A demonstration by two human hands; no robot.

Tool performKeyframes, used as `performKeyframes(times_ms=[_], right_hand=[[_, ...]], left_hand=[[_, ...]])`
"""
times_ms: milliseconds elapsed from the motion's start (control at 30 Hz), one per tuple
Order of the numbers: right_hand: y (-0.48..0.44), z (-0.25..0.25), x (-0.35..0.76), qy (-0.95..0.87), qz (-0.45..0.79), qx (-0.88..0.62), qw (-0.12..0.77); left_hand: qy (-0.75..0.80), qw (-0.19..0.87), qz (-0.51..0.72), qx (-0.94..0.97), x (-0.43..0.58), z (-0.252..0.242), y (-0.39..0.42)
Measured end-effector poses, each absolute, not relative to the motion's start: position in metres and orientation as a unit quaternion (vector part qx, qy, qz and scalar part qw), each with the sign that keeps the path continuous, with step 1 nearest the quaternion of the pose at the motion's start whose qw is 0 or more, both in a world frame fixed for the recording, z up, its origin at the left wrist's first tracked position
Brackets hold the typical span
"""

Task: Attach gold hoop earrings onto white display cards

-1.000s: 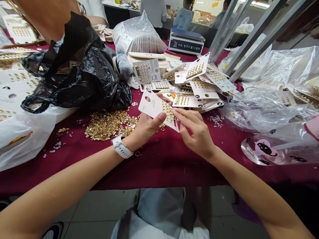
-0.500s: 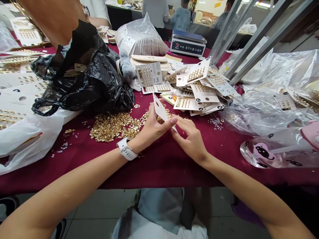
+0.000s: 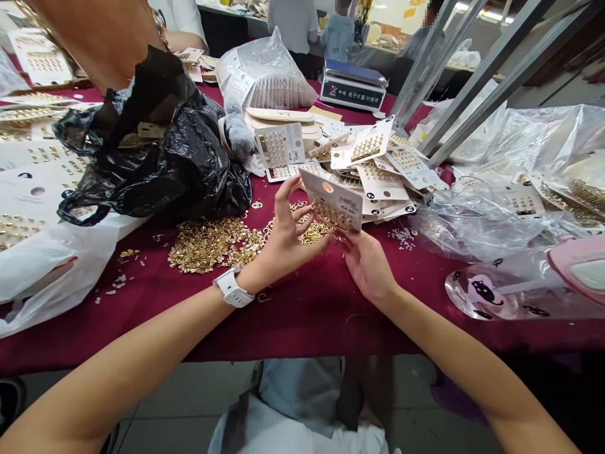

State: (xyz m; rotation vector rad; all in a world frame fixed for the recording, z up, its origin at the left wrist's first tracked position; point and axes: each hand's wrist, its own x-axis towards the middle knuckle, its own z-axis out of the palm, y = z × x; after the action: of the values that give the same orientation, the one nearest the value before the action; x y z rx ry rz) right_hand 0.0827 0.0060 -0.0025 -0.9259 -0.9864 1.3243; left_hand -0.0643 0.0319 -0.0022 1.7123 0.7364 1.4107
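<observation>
A white earring card (image 3: 331, 198) with rows of small gold earrings is held up over the table, its backing tilted. My right hand (image 3: 371, 265) pinches it by the lower right edge. Just left of the card, my left hand (image 3: 286, 243) is open, fingers apart and curved, the index fingertip close to the card's upper left corner; whether it touches cannot be told. Beneath and behind the hands lie a heap of small gold pieces (image 3: 212, 243) and a looser pile of gold hoops (image 3: 314, 233).
Stacked earring cards (image 3: 382, 180) lie behind my right hand. A black plastic bag (image 3: 189, 157) stands left, with another person's arm (image 3: 104, 38) behind it. A clear bottle (image 3: 515, 287), plastic bags (image 3: 467, 214), metal posts (image 3: 482, 82) and a digital scale (image 3: 352, 91) surround the area.
The card has turned so its earring rows face me, and it has shifted to the right. My left fingers have come off it and spread, while my right hand now grips it.
</observation>
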Motion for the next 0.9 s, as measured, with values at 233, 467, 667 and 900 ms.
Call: performKeyframes(times_ms=[233,467,667,900], right_hand=[[0.009,-0.003,0.079,-0.337,0.641,-0.395,0.565],[0.006,-0.003,0.076,-0.302,0.681,-0.395,0.538],[0.0,-0.001,0.074,-0.328,0.679,-0.391,0.528],[0.001,0.003,0.071,-0.286,0.69,-0.401,0.531]], left_hand=[[0.286,0.277,0.566,0.722,-0.064,-0.007,0.037],[0.364,0.087,0.493,0.786,-0.069,-0.003,0.036],[0.357,0.039,0.49,0.794,-0.069,-0.002,0.036],[0.366,0.063,0.513,0.774,-0.067,-0.001,0.037]])
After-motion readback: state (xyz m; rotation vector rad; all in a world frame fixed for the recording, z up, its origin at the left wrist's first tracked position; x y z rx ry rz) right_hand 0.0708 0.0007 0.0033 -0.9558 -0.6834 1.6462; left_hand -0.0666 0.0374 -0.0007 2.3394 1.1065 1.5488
